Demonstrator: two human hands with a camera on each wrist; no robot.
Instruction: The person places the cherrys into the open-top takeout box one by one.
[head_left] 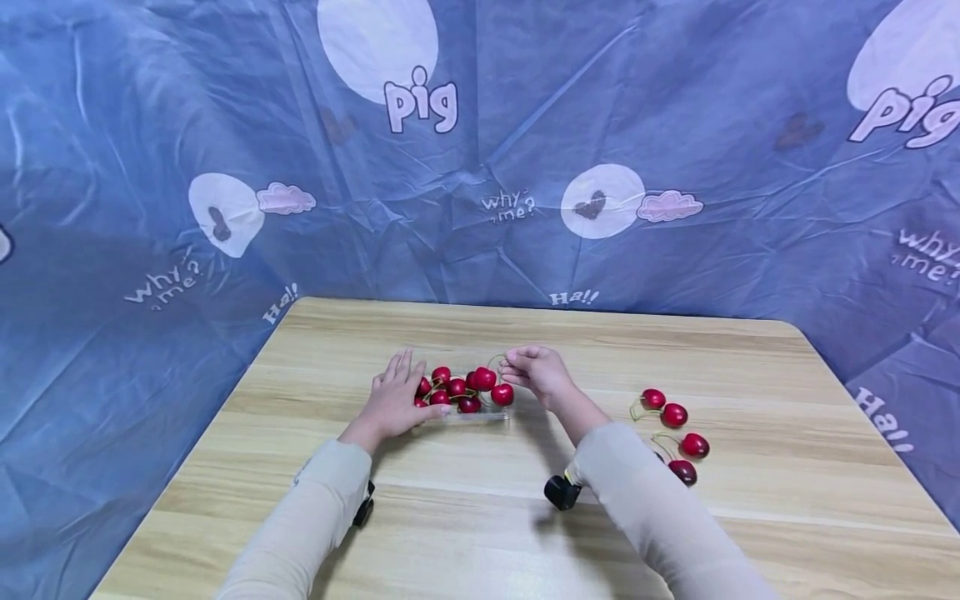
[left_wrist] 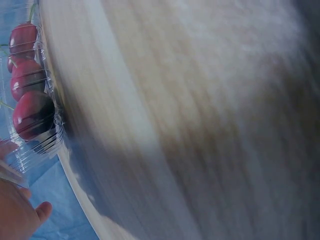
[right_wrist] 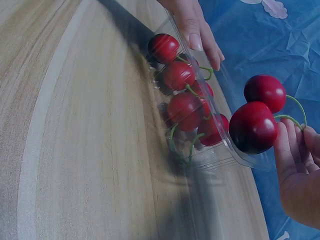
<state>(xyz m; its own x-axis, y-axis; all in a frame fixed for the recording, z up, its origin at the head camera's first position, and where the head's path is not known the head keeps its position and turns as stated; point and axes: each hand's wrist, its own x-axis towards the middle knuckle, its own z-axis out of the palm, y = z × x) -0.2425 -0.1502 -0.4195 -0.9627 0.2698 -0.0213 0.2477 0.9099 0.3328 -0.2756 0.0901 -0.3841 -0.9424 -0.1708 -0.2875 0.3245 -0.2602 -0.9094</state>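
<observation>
A clear plastic box holding several red cherries lies on the wooden table. My left hand rests over its left end, fingers stretched out and thumb laid along the near rim. In the left wrist view part of that hand shows beside the box. My right hand pinches the green stems of a pair of cherries between thumb and fingertips. The pair hangs at the box's right end, one cherry lower than the other in the head view.
On the table, right of my right forearm, lie two stemmed pairs of cherries, one pair farther back and one nearer, close to the sleeve. A blue printed cloth hangs behind the table's far edge.
</observation>
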